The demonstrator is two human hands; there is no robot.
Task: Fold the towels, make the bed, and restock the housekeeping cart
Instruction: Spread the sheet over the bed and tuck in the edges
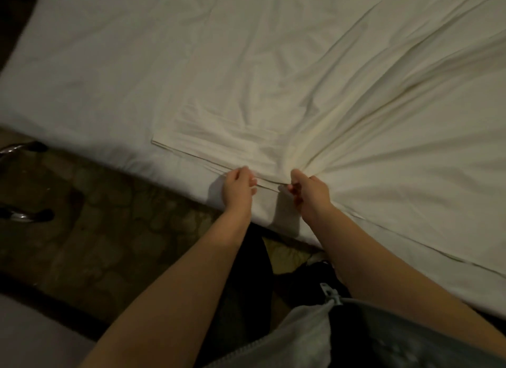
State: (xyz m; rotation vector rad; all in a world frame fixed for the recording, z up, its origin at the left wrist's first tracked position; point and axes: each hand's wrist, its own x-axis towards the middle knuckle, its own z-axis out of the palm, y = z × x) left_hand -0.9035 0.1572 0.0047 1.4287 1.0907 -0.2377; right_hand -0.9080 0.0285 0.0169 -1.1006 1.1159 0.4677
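Here, fingers of the left hand are curled tight, the layered hem of the white sheet pinched between them; the right hand is clenched round a bunched gather, creases fanned outward. The sheet is spread across the bed, near its edge.

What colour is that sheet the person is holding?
The sheet is plain off-white with no pattern, seen best in the head view.
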